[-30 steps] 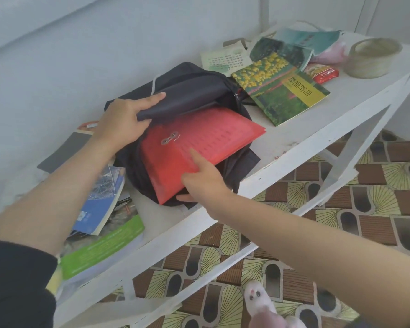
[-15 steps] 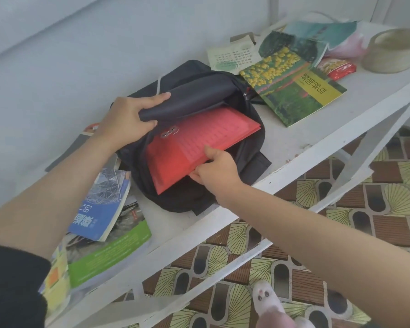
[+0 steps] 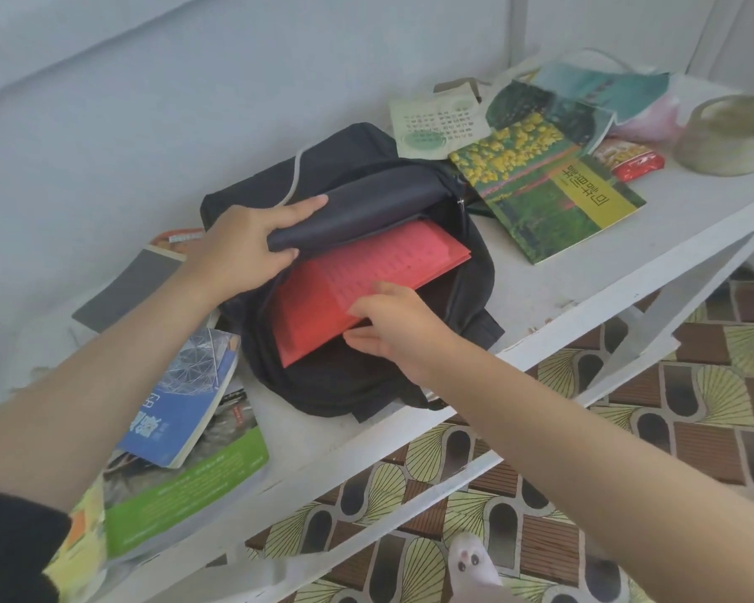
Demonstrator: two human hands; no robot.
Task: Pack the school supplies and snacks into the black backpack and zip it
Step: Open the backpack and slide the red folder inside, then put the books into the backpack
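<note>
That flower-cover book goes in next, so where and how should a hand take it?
Take the flower-cover book by its long near edge, the one facing the shelf front. It lies flat, that edge is clear, while its far corner sits under other booklets. Come from the front and slide it free.

Soft, even daylight fills the scene with only faint shadows, the picture slightly smeared throughout, while wide-angle distortion bows the white table (image 3: pixel 540 293) edge and stretches the corners.

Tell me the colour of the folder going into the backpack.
Red, with faint rows of printed text; the head view shows the folder clearly, partly inside the black backpack.
</note>
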